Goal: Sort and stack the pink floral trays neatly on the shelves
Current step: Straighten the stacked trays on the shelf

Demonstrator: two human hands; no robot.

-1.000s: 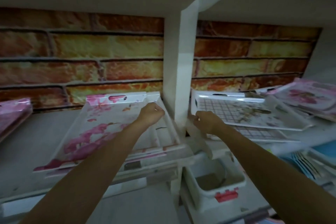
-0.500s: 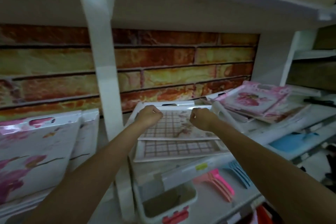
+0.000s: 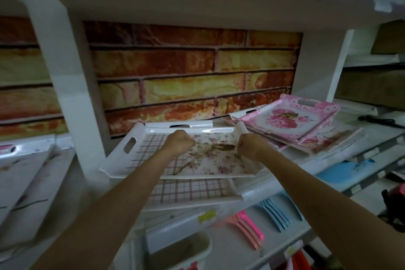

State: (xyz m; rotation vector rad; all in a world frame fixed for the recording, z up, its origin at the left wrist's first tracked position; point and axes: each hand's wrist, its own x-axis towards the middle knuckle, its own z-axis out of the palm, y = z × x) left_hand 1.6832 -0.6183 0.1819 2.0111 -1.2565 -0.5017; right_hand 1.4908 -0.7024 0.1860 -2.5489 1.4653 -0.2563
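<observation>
Here the shelf (image 3: 328,155) carried 2 glossy, rigid plastic piles: checked trays at its front edge and pink floral trays (image 3: 293,120) fanned crookedly toward its right end, probably awaiting squaring. The top checked tray (image 3: 210,160), raised-rimmed with slot handles, sat skewed over its mate. The left hand (image 3: 178,142) and right hand (image 3: 248,146) hovered clenched above it; whether they gripped anything, I could not tell.

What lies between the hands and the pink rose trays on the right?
Nothing visible blocks either hand. Both the left hand and right hand are fisted over the grid-pattern floral tray, and the pink rose trays sit just beyond the tray's right rim.
</observation>
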